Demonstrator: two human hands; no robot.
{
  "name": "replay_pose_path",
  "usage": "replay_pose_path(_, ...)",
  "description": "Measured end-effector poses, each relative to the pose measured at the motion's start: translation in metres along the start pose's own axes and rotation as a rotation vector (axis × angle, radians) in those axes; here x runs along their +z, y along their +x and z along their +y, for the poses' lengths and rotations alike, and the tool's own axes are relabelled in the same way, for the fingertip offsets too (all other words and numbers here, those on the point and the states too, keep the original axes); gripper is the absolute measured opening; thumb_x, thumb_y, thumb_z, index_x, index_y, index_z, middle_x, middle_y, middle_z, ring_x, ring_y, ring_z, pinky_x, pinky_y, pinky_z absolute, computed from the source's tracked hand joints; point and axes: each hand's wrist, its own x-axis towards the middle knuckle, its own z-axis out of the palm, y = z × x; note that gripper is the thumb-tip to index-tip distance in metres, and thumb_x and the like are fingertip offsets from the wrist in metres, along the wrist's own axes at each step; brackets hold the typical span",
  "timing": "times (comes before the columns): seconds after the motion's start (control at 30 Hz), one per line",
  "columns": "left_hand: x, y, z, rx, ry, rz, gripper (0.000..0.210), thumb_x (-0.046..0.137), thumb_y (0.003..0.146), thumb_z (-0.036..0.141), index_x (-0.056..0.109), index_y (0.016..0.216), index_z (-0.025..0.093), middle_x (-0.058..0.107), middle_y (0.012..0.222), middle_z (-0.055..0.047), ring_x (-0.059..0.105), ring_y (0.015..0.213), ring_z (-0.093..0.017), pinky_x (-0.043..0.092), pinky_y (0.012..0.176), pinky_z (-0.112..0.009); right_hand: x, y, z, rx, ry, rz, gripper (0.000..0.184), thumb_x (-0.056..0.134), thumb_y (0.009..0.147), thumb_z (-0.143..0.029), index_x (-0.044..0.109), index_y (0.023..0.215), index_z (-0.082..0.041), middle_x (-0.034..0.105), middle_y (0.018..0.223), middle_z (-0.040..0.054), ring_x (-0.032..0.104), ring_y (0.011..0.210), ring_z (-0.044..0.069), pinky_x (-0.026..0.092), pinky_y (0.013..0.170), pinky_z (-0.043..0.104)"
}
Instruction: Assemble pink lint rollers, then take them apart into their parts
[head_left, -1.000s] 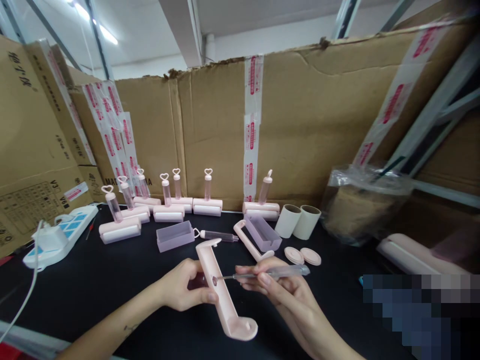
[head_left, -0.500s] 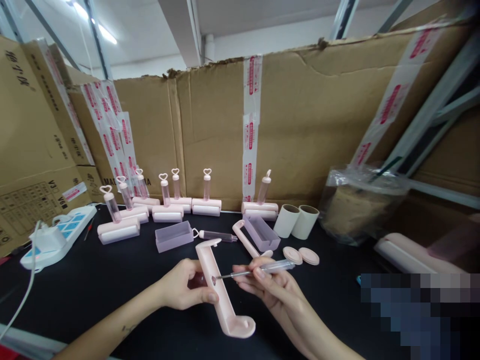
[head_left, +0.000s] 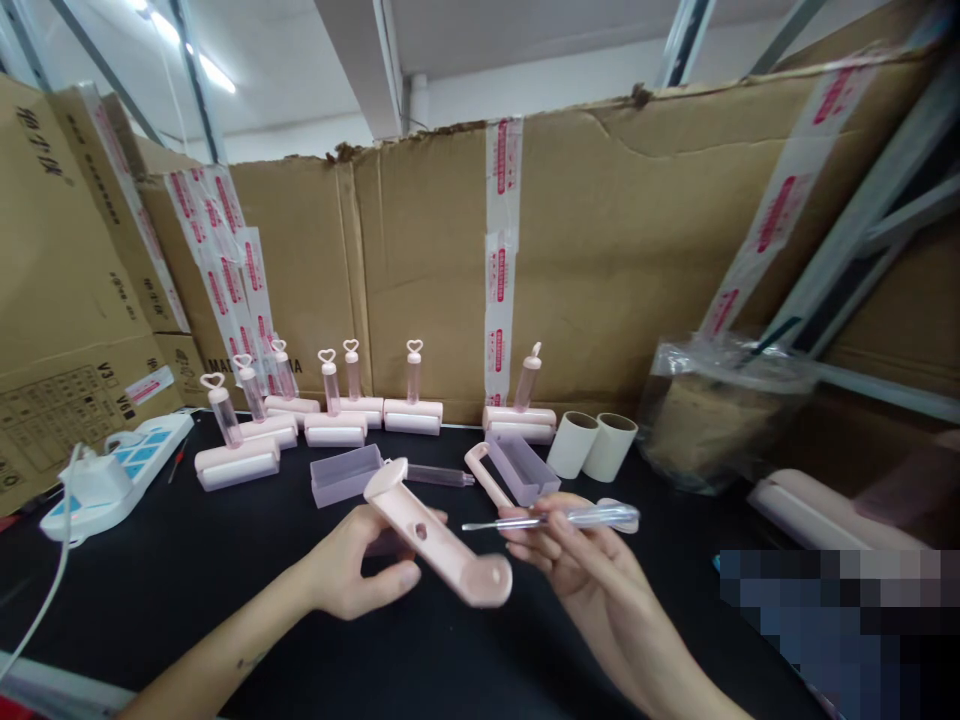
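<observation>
My left hand (head_left: 352, 568) is closed around the pink frame of a lint roller (head_left: 452, 562), with the fingers behind it and partly hidden. A small hole shows in the frame's inner face, and its curved end tilts down to the right. In my right hand (head_left: 589, 580) is a screwdriver (head_left: 600, 516) with a clear handle, its tip pointing left and apart from the frame. Just beyond my hands lie a clear handle (head_left: 439, 476), a purple tray-like cover (head_left: 346, 482), a second pink frame (head_left: 487, 474) and another purple cover (head_left: 529, 468).
Several assembled lint rollers (head_left: 337, 428) stand along the cardboard wall (head_left: 600, 250). Two white rolls (head_left: 574, 448) are upright at right. A bagged cup (head_left: 705, 430) stands farther right, a pink roller (head_left: 825, 515) near it. A power strip (head_left: 112, 485) lies at left.
The screwdriver has come out of the frame's hole and moved up and right, now lying nearly level. My left hand has tipped the frame, raising its near end.
</observation>
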Motion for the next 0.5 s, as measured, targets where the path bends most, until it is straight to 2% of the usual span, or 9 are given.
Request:
replay_pose_path(0.07, -0.003, 0.001, 0.003, 0.015, 0.05, 0.029, 0.04, 0.047, 0.087, 0.035, 0.048, 0.122, 0.015, 0.058, 0.107, -0.012, 0.056, 0.09, -0.02, 0.045, 0.084, -0.034, -0.005, 0.001, -0.004, -0.107, -0.042, 0.0, 0.011, 0.064, 0.08, -0.031, 0.065, 0.089, -0.025, 0.073, 0.09, 0.0047, 0.068, 0.082, 0.017, 0.054, 0.075, 0.027)
replay_pose_path(0.13, -0.002, 0.003, 0.002, -0.01, 0.042, 0.068, 0.039, 0.051, 0.086, 0.031, 0.044, 0.121, 0.017, 0.058, 0.101, -0.009, 0.055, 0.09, -0.019, 0.044, 0.085, -0.032, -0.006, 0.001, -0.004, -0.159, -0.092, -0.013, 0.01, 0.063, 0.081, -0.031, 0.065, 0.089, -0.026, 0.073, 0.09, 0.0045, 0.068, 0.08, 0.017, 0.054, 0.074, 0.027)
replay_pose_path(0.23, 0.006, 0.007, -0.006, -0.035, -0.081, 0.107, 0.051, 0.063, 0.078, 0.027, 0.034, 0.119, 0.022, 0.054, 0.093, -0.004, 0.056, 0.082, -0.015, 0.045, 0.076, -0.028, -0.002, -0.003, -0.001, -0.182, -0.172, -0.059, 0.008, 0.061, 0.082, -0.03, 0.065, 0.087, -0.026, 0.073, 0.091, 0.0042, 0.068, 0.081, 0.018, 0.055, 0.074, 0.027)
replay_pose_path(0.3, 0.012, 0.009, -0.01, -0.05, -0.186, 0.106, 0.055, 0.064, 0.078, 0.026, 0.026, 0.117, 0.024, 0.051, 0.094, -0.002, 0.055, 0.077, -0.012, 0.044, 0.07, -0.025, 0.003, -0.006, 0.002, -0.183, -0.212, -0.084, 0.007, 0.061, 0.082, -0.03, 0.065, 0.086, -0.025, 0.072, 0.091, 0.004, 0.068, 0.082, 0.019, 0.055, 0.074, 0.028)
replay_pose_path(0.4, 0.014, 0.008, -0.01, -0.081, -0.25, 0.054, 0.066, 0.065, 0.076, 0.027, 0.018, 0.122, 0.026, 0.051, 0.097, -0.003, 0.055, 0.073, -0.011, 0.044, 0.065, -0.024, 0.008, -0.009, 0.005, -0.179, -0.251, -0.088, 0.006, 0.061, 0.082, -0.029, 0.065, 0.085, -0.025, 0.072, 0.091, 0.0038, 0.068, 0.083, 0.02, 0.055, 0.074, 0.03)
replay_pose_path(0.5, 0.01, 0.006, -0.004, -0.081, -0.276, -0.066, 0.076, 0.068, 0.073, 0.033, 0.018, 0.129, 0.024, 0.054, 0.1, -0.005, 0.057, 0.08, -0.014, 0.045, 0.072, -0.028, 0.009, -0.011, 0.005, -0.214, -0.285, -0.072, 0.006, 0.063, 0.081, -0.029, 0.065, 0.084, -0.025, 0.071, 0.09, 0.0042, 0.068, 0.084, 0.021, 0.056, 0.075, 0.032)
